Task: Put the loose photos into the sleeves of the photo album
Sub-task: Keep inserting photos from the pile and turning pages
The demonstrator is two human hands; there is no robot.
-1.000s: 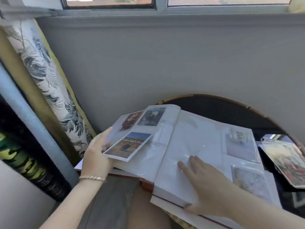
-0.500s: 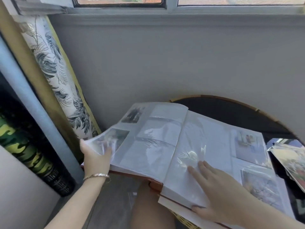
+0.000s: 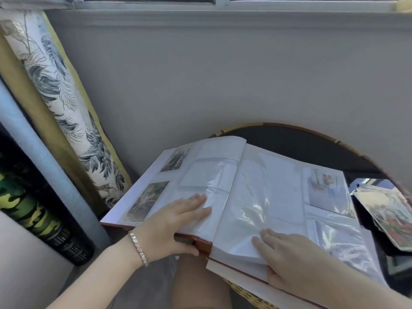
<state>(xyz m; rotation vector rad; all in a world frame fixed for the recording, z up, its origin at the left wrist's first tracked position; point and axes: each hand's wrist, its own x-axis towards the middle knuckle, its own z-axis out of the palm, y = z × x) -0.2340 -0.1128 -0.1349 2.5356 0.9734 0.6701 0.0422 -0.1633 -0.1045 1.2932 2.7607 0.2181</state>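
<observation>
The photo album [image 3: 256, 186] lies open on a round dark table [image 3: 312, 143]. Its left page has two photos [image 3: 145, 201] in the outer sleeves and bare plastic sleeves beside them. The right page carries a photo [image 3: 325, 188] at its far right. My left hand [image 3: 174, 221] lies flat on the left page, thumb under the album's front edge. My right hand [image 3: 292, 253] rests flat on the right page near the front edge. A stack of loose photos [image 3: 388, 215] sits on the table to the right of the album.
A grey wall [image 3: 223, 85] under a window stands just behind the table. Rolled materials lean at the left: a leaf-patterned roll [image 3: 60, 103], a grey tube [image 3: 38, 157] and a camouflage roll [image 3: 29, 215]. My knee [image 3: 200, 284] is below the album.
My left hand turned a page over to the left and now presses it flat. The loose photo it held a second ago is gone from it. My right hand stayed on the right page.
</observation>
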